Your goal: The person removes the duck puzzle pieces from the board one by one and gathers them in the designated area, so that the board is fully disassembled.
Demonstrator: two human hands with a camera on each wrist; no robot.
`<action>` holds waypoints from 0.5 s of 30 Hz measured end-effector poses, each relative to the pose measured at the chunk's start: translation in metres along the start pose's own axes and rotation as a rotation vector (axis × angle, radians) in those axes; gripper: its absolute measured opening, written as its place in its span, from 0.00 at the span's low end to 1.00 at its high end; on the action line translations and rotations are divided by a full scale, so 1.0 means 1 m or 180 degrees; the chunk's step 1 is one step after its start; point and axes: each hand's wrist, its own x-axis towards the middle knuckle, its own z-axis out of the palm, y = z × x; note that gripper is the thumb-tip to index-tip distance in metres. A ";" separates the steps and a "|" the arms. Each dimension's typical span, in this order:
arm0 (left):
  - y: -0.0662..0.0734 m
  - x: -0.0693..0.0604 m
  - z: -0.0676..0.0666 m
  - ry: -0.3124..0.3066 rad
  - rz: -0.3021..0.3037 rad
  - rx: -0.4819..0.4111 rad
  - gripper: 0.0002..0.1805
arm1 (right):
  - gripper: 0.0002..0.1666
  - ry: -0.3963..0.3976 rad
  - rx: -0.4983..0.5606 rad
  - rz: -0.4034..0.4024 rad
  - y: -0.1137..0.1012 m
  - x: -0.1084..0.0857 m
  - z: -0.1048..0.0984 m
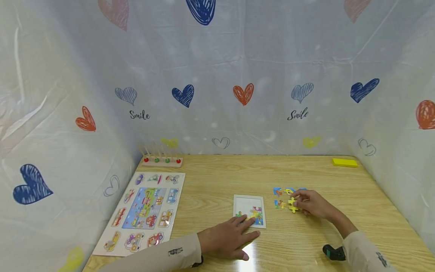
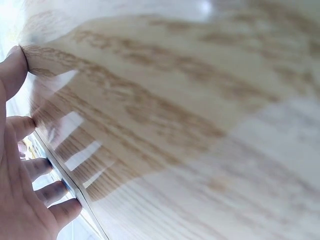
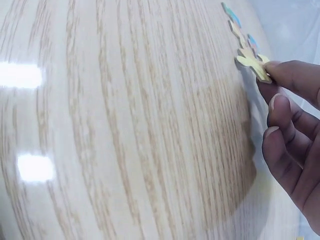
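My right hand (image 1: pixel 310 204) pinches a yellow jigsaw puzzle piece (image 1: pixel 293 205) between thumb and finger. In the right wrist view the same puzzle piece (image 3: pixel 253 65) is seen tilted at the fingertips. Several loose puzzle pieces (image 1: pixel 276 191) in blue, yellow and orange lie just beyond and left of that hand. With fingers spread, my left hand (image 1: pixel 231 236) rests on the near edge of a white puzzle tray (image 1: pixel 239 198). Joined coloured pieces (image 1: pixel 259 215) fill the tray's lower right part; the fingers cover some of them. The left wrist view shows these fingertips (image 2: pixel 70 210) touching the tray rim.
A large picture board with vehicle shapes (image 1: pixel 113 230) lies at the left. Behind it stands a wooden peg stand (image 1: pixel 162 162) with red and green beads. A yellow block (image 1: pixel 344 163) sits at the back right. A black object (image 1: pixel 333 252) lies by the right sleeve. Curtains border the table.
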 end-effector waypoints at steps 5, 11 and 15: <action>0.000 0.001 0.000 0.0006 0.0000 0.0001 0.39 | 0.17 0.0050 -0.0120 0.0046 0.004 0.001 0.001; 0.000 0.001 0.001 0.0002 -0.0030 -0.0020 0.39 | 0.16 0.0137 -0.0363 0.0021 0.006 0.002 0.003; 0.000 0.001 0.000 -0.0005 -0.0044 -0.0051 0.39 | 0.16 0.0198 -0.0513 0.0050 0.004 0.002 0.003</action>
